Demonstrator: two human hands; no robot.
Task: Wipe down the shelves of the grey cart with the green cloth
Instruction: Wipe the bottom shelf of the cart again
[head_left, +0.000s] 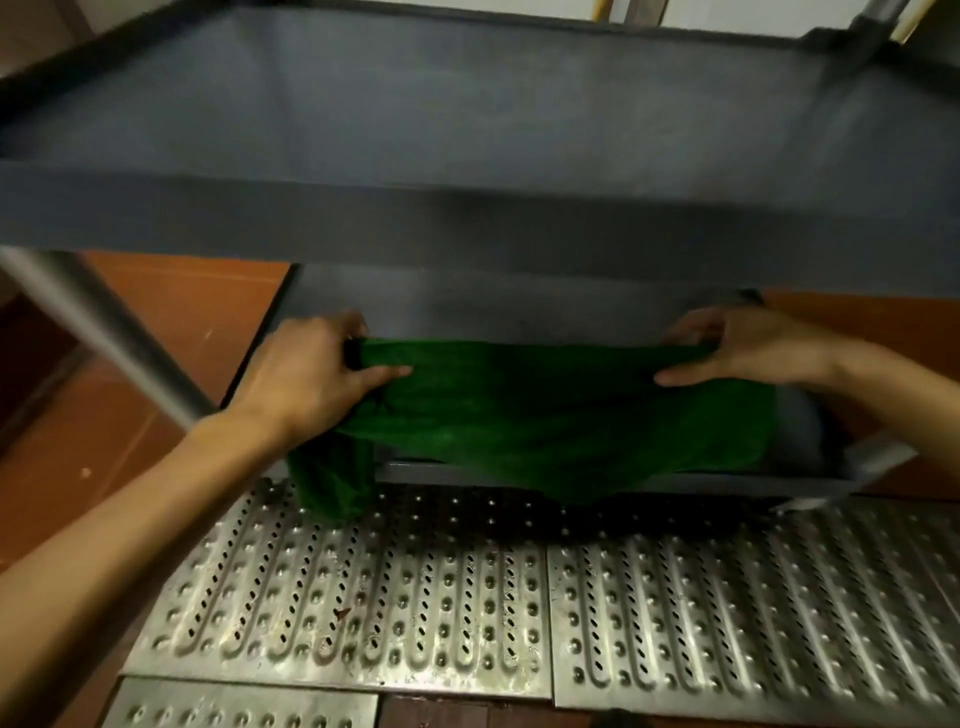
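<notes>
1. Two hands hold one green cloth (545, 410) stretched between them at the open front of the grey cart (467, 208).
2. Left hand (306, 374): fingers curled round the left end of the cloth's upper edge, thumb laid flat along the face of the fabric; the forearm enters from the lower left.
3. Right hand (748, 345): fingers curled over the right end of the same edge, thumb extended beneath it and pointing left, so that the edge is pinched; the forearm enters from the right.
4. Cloth: upper edge taut from hand to hand, body sagging over the lower shelf (467, 306) and draped across its front rim (415, 472). The left corner hangs below the rim, in front of the floor grates (415, 597); whether it touches them cannot be told.
5. Top shelf (467, 104): a shallow grey tray with a raised edge, filling the upper half of the view above both hands.
6. Lower shelf: bare grey surface visible behind the cloth and at its right end.
7. Post (104, 332): a metal tube running from under the top shelf down towards the left wrist; blurred.
8. Floor: perforated, dimpled steel grates in front of the cart, with red-brown tiles (156, 322) to either side.
</notes>
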